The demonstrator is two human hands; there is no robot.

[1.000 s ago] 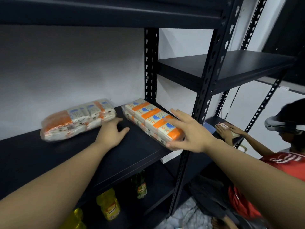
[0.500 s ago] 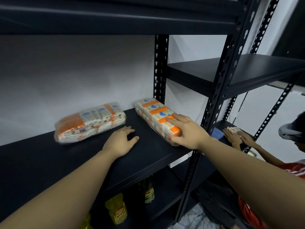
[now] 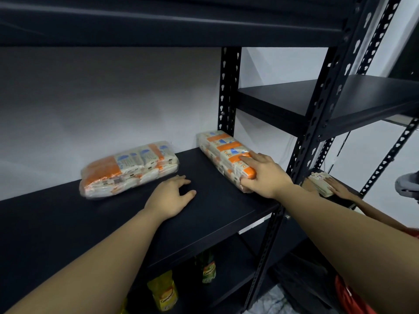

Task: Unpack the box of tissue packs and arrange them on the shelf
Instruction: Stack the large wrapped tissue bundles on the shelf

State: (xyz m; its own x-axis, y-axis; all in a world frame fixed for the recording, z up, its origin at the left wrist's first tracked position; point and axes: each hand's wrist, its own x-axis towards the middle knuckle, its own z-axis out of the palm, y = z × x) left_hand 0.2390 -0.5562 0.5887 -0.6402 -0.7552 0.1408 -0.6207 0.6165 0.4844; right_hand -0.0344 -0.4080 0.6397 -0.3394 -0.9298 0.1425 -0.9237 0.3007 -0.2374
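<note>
Right hand grips near end of right tissue pack at shelf's right side, left hand resting flat with relaxed fingers; advise sliding pack square to far wall, parallel to left tissue pack.

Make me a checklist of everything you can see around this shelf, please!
Surface: black shelf, dark and matte.
Job's things: left tissue pack lies flat near the wall; right tissue pack lies by the rear upright post.
Clutter: bottles on the lower shelf.
Grippers: left hand rests open on the shelf, apart from the left pack; right hand grips the right pack's near end.
Cables: nothing seen.
Surroundings: white wall; neighbouring rack; another person's hand on a pack there.
</note>
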